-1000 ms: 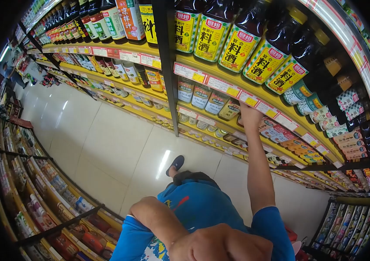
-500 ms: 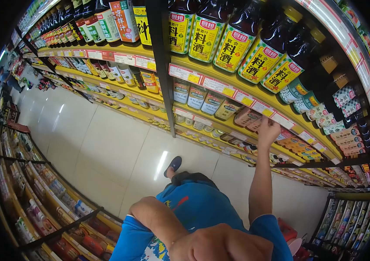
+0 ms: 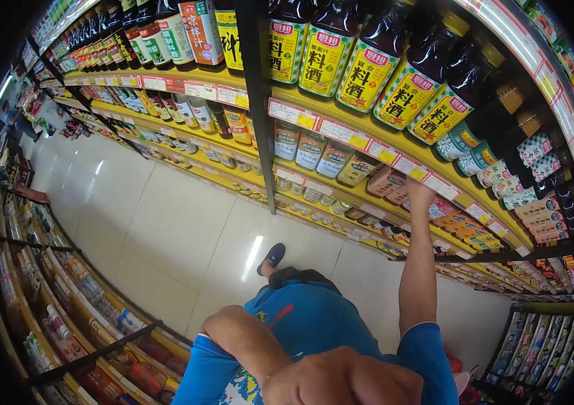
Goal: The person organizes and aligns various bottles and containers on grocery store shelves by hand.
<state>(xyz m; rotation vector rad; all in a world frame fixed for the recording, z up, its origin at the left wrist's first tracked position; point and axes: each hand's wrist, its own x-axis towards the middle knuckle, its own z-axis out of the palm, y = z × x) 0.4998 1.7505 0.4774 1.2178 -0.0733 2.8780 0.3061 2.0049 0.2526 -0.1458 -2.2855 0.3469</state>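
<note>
My right hand reaches in under the price-tag strip onto the second shelf, beside pink-labelled bottles. Its fingers are hidden by the shelf edge. Left of it stand bottles with pale labels. On the shelf above are large dark bottles with yellow labels. Close to the camera, my left hand is bent across my chest, its fingers curled; anything inside it is hidden.
A black shelf post divides the shelving. Another stocked shelf unit runs along the left. Tiled floor lies between them, with my shoe on it. A person is at the far left.
My right hand first drew back to the shelf edge with its fingers showing, and now it is in under the edge again, farther right than a second ago. My left hand has not moved.
</note>
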